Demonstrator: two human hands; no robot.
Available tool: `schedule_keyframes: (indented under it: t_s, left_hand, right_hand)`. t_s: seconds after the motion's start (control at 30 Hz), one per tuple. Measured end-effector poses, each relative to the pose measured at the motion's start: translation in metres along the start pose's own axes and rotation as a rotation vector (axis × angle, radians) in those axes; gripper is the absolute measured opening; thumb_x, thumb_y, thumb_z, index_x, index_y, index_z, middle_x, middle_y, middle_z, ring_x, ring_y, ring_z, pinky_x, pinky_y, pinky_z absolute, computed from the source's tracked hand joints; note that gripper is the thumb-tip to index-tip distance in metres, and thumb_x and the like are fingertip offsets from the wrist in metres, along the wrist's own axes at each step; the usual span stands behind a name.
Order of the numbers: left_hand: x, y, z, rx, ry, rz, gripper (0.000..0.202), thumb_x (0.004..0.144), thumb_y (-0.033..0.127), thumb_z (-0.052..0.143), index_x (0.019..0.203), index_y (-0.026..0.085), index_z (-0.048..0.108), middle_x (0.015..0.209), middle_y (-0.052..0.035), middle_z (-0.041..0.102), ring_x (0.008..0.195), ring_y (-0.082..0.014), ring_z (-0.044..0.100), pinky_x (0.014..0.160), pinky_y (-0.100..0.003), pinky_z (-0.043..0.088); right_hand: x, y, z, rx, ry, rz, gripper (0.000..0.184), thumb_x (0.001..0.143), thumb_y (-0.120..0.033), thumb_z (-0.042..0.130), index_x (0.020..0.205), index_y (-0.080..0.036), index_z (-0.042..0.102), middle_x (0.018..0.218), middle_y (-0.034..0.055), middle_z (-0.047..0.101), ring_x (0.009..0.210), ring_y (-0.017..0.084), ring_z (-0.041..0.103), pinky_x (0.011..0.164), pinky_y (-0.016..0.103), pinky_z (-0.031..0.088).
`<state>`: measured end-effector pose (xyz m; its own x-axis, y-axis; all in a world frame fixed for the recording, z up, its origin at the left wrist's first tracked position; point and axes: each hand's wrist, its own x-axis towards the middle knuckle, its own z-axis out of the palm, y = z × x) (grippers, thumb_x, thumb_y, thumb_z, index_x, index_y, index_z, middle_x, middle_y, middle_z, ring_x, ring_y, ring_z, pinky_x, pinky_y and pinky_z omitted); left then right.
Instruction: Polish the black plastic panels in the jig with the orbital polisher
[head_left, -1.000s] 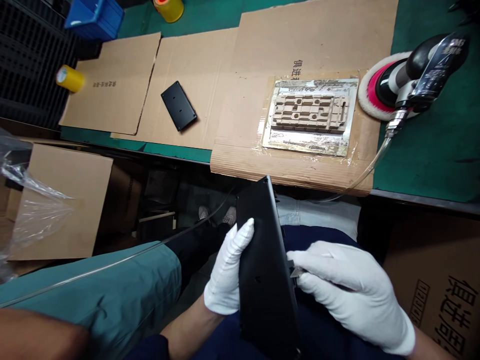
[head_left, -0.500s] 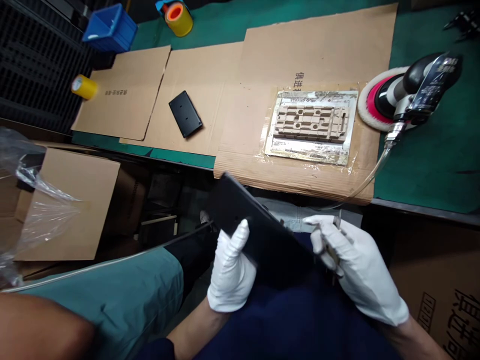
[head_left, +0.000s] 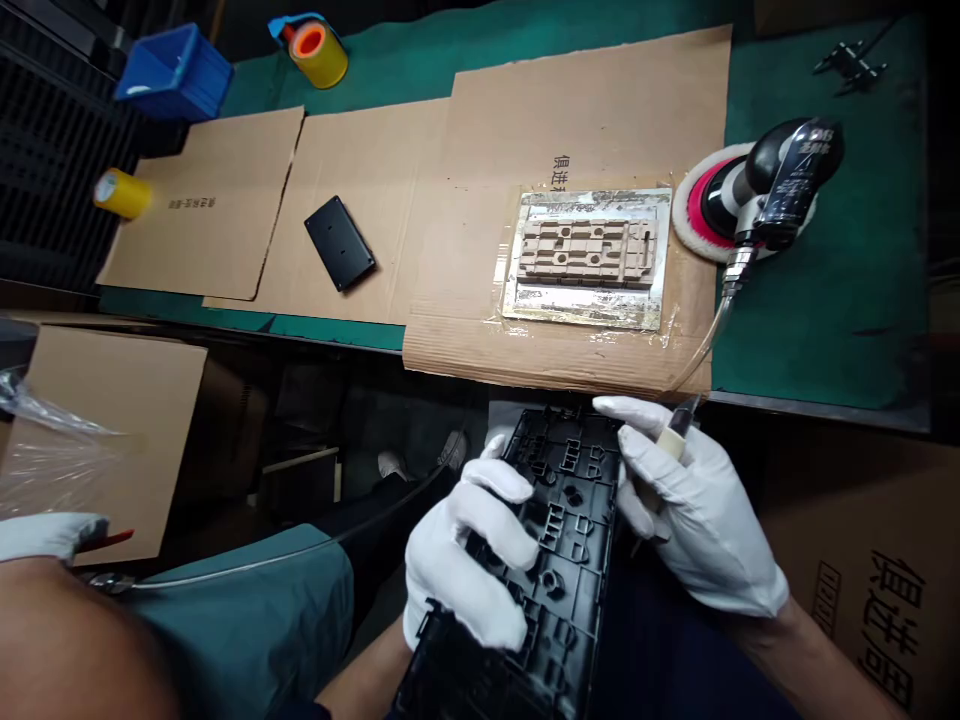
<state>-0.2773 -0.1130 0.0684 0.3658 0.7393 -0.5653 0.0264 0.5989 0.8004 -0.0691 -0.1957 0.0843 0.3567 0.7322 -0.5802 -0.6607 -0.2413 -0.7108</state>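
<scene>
My left hand (head_left: 465, 560), in a white glove, is shut around a black moulded plastic cover (head_left: 562, 560), whose ribbed inner side faces up. The cover's lower end runs out of the frame. My right hand (head_left: 697, 510), also gloved, grips a small knife with a cream handle (head_left: 673, 436), its dark blade pointing up and away from me. That hand sits at the cover's right edge, and its fingers reach the rim. A second black cover (head_left: 339, 243) lies flat on the cardboard beyond.
A beige ribbed block on foil (head_left: 589, 240) and a pneumatic polisher with a wool pad (head_left: 750, 190) stand on the green-matted bench (head_left: 825, 340). Yellow tape rolls (head_left: 316, 55) and a blue bin (head_left: 174, 75) lie further back. A co-worker's gloved hand (head_left: 45, 535) shows at lower left.
The cover has turned over, and its ribbed inner side now faces up instead of its smooth outer side. My right hand has moved up to its edge with the knife. The view has shifted slightly.
</scene>
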Motion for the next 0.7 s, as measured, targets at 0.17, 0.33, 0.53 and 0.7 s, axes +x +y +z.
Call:
schedule_keyframes:
  t_s: [0.17, 0.33, 0.53, 0.7]
  left_hand:
    - [-0.001, -0.001, 0.005, 0.044, 0.064, 0.096, 0.038, 0.059, 0.074, 0.086, 0.058, 0.039, 0.072, 0.053, -0.0056, 0.045, 0.095, -0.0335, 0.061, 0.109, -0.053, 0.047]
    - [-0.005, 0.008, 0.021, -0.053, 0.170, -0.047, 0.026, 0.066, 0.067, 0.087, 0.068, 0.042, 0.079, 0.052, -0.0057, 0.049, 0.090, -0.0326, 0.065, 0.099, -0.050, 0.056]
    - [-0.033, 0.028, 0.029, -0.119, 0.243, -0.202, 0.017, 0.083, 0.061, 0.078, 0.090, 0.047, 0.082, 0.059, -0.0045, 0.061, 0.092, -0.0309, 0.069, 0.091, -0.049, 0.061]
    - [-0.024, 0.026, 0.021, -0.082, 0.196, -0.116, 0.014, 0.081, 0.050, 0.084, 0.073, 0.040, 0.077, 0.055, -0.0014, 0.059, 0.090, -0.0285, 0.071, 0.097, -0.049, 0.060]
  right_hand:
    - [0.001, -0.004, -0.001, -0.075, -0.024, -0.060, 0.042, 0.096, -0.049, 0.074, 0.129, -0.023, 0.074, 0.067, -0.0021, 0.065, 0.036, 0.006, 0.045, 0.033, 0.020, 0.033]
    - [0.001, -0.006, 0.000, -0.137, -0.036, -0.076, 0.046, 0.097, -0.053, 0.072, 0.134, -0.026, 0.073, 0.068, -0.0006, 0.066, 0.035, 0.008, 0.043, 0.031, 0.023, 0.033]
    - [0.000, -0.005, -0.001, -0.096, -0.031, -0.051, 0.047, 0.095, -0.052, 0.075, 0.134, -0.026, 0.073, 0.066, -0.0012, 0.065, 0.035, 0.008, 0.043, 0.031, 0.023, 0.033]
    - [0.002, -0.008, 0.006, -0.154, -0.015, -0.044, 0.052, 0.093, -0.053, 0.075, 0.135, -0.023, 0.072, 0.067, -0.0009, 0.065, 0.036, 0.008, 0.043, 0.033, 0.023, 0.033]
